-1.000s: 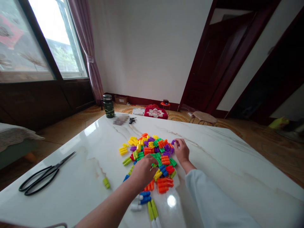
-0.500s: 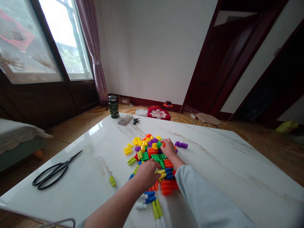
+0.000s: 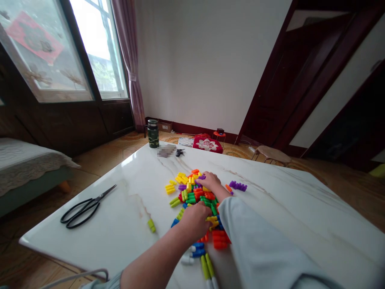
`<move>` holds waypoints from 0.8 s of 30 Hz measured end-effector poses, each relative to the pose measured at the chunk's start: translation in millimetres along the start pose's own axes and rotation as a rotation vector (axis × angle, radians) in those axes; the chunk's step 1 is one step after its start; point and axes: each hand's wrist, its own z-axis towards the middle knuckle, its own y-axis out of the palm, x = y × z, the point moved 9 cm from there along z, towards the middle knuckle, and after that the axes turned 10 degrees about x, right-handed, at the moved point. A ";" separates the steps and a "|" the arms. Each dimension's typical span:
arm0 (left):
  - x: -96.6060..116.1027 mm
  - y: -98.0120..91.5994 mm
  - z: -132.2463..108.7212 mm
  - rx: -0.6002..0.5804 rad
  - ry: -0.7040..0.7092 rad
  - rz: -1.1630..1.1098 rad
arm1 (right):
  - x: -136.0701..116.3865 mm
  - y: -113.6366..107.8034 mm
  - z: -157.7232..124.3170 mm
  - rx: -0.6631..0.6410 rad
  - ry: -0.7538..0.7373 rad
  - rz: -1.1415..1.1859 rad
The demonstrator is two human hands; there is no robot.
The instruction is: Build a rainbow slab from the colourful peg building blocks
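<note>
A pile of colourful plastic building blocks (image 3: 190, 196) in the shape of short ribbed tubes lies mid-table. Over its far right side, my right hand (image 3: 211, 182) is closed, with a purple block (image 3: 201, 178) at its fingertips. My left hand (image 3: 196, 218) bends over the near part of the pile with its fingers curled in. Yellow blocks (image 3: 213, 220) show right beside its thumb and fingertips; its grip is mostly hidden. Close to my forearms lie red-orange blocks (image 3: 220, 239), blue and white ones (image 3: 197, 253), and green sticks with white ends (image 3: 207, 266).
Black-handled scissors (image 3: 86, 208) and a lone lime block (image 3: 151, 225) lie on the left of the white marbled table (image 3: 276, 224). Right of the pile is a purple block row (image 3: 238, 186). A camouflage bottle (image 3: 153, 133) and keys (image 3: 180, 152) are at the far corner.
My right hand has gone from green and orange blocks to the purple block. An orange piece now shows beside the purple row. My left hand stays over the pile; the view has shifted.
</note>
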 end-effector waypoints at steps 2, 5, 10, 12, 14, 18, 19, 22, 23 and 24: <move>0.4 0.4 0.6 -0.021 -0.002 0.030 | -2.7 13.4 3.4 -0.061 0.029 -0.083; 0.9 2.1 1.3 -0.046 -0.004 0.085 | -9.7 23.0 5.8 -0.048 0.043 -0.134; 2.4 4.9 -0.4 -0.064 -0.017 0.134 | -18.7 31.9 4.1 -0.069 0.029 -0.152; 2.9 5.8 -1.6 -0.078 -0.021 0.141 | -21.8 33.3 2.8 -0.089 0.004 -0.151; 3.8 5.3 -2.1 -0.082 -0.016 0.148 | -24.6 33.1 1.3 -0.098 -0.023 -0.155; 5.2 4.8 -1.3 -0.072 0.005 0.148 | -25.4 29.3 -2.8 -0.074 -0.035 -0.158; 4.8 5.2 -0.8 -0.068 0.006 0.147 | -24.8 27.7 -4.0 -0.056 -0.034 -0.150; 1.7 7.9 0.8 -0.058 -0.008 0.148 | -22.3 21.2 -7.1 0.016 -0.048 -0.103; 0.9 8.6 1.4 -0.053 -0.011 0.144 | -20.8 18.3 -7.9 0.043 -0.057 -0.079; 0.8 8.6 2.0 -0.045 -0.011 0.137 | -18.9 14.8 -8.4 0.075 -0.065 -0.050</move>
